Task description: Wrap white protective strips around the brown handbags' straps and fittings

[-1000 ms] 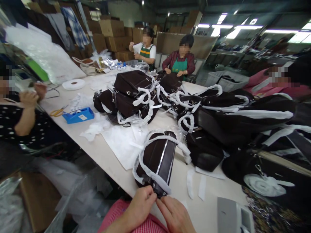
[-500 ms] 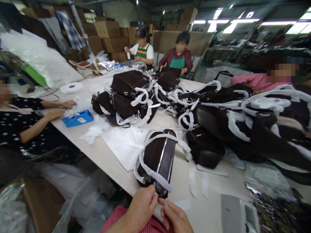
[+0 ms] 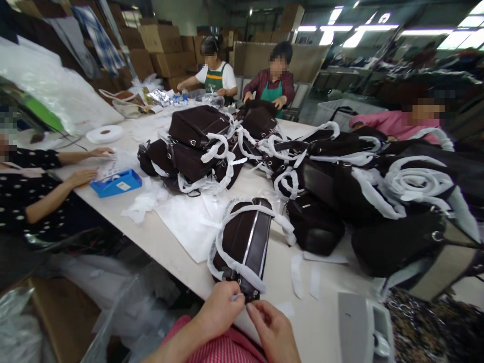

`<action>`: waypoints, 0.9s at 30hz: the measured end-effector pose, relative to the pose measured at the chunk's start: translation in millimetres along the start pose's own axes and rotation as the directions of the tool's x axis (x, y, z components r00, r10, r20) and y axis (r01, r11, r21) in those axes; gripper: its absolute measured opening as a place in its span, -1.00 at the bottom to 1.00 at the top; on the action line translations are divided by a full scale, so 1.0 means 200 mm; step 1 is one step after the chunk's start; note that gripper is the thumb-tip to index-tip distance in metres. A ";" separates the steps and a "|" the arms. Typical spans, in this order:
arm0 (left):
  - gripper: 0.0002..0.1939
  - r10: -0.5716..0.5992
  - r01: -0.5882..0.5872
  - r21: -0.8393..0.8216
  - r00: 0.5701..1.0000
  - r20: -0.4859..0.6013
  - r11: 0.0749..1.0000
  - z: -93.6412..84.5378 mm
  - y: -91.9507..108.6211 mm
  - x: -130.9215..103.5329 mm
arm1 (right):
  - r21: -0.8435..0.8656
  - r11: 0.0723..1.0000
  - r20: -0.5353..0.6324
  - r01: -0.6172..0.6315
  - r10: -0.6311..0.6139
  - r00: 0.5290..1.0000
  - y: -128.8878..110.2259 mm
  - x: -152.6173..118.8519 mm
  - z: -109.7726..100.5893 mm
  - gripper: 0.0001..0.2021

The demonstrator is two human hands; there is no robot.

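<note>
A dark brown handbag [image 3: 238, 238] lies on the table before me. It has a silver zip, a smooth leather-like strip, and handles wrapped in white padding [image 3: 227, 257]. At its near end my left hand [image 3: 222, 306] is closed, with a small pale bit showing between thumb and fingers; what it grips is mostly hidden. Close by on the right, my right hand [image 3: 273, 325] has its thumb and fingertips pinched together at the bag's near corner. Anything between those fingertips is too small to make out.
More dark bags [image 3: 200, 126] are heaped across the table [image 3: 170, 247]. White strips [image 3: 297, 276], a grey device [image 3: 355, 327] and a patterned pile [image 3: 427, 327] lie right. A blue tape dispenser [image 3: 116, 183] is left, near a co-worker's hands [image 3: 83, 176]. Other people work across the table.
At the right, a bag with a beige panel and coiled wrapped strap has come nearer, covering the clear plastic packet. My right hand turned slightly; both hands stay at the bag's end.
</note>
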State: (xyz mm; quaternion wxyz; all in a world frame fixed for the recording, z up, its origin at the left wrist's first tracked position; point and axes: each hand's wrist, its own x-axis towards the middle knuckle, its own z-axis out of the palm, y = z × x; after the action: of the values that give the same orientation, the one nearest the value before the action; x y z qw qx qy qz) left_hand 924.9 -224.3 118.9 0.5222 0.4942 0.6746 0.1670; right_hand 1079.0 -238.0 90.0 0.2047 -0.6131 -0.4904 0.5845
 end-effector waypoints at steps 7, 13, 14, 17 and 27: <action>-0.85 0.011 -0.012 0.009 1.000 0.019 1.000 -0.02 0.01 -0.01 | 0.608 0.674 0.329 -0.420 0.267 0.906 0.07 0.01 0.10 -0.50; -0.81 0.018 -0.018 -0.001 1.000 -0.012 1.000 -0.02 0.04 -0.03 | 0.747 0.470 0.392 -0.470 0.258 0.883 0.06 0.03 0.18 -0.46; -0.79 -0.048 0.046 -0.095 0.999 -0.018 0.994 -0.01 0.03 -0.04 | 0.757 0.433 0.415 -0.490 0.261 0.872 0.05 0.03 0.19 -0.46; -0.73 -0.334 0.318 -0.515 0.940 0.064 0.796 0.02 -0.01 -0.08 | 0.750 0.363 0.487 -0.552 0.262 0.833 0.07 0.06 0.25 -0.50; -0.55 -0.546 0.449 -0.821 0.811 0.210 0.352 0.03 -0.06 -0.12 | 0.612 0.379 0.630 -0.694 0.297 0.718 0.08 0.12 0.37 -0.47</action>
State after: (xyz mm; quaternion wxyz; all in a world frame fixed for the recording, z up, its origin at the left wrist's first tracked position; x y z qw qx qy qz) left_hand 923.8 -252.0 121.7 0.6835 -0.0590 0.6491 0.3286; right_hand 1013.1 -249.1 48.1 0.1631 -0.4232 0.0231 0.8909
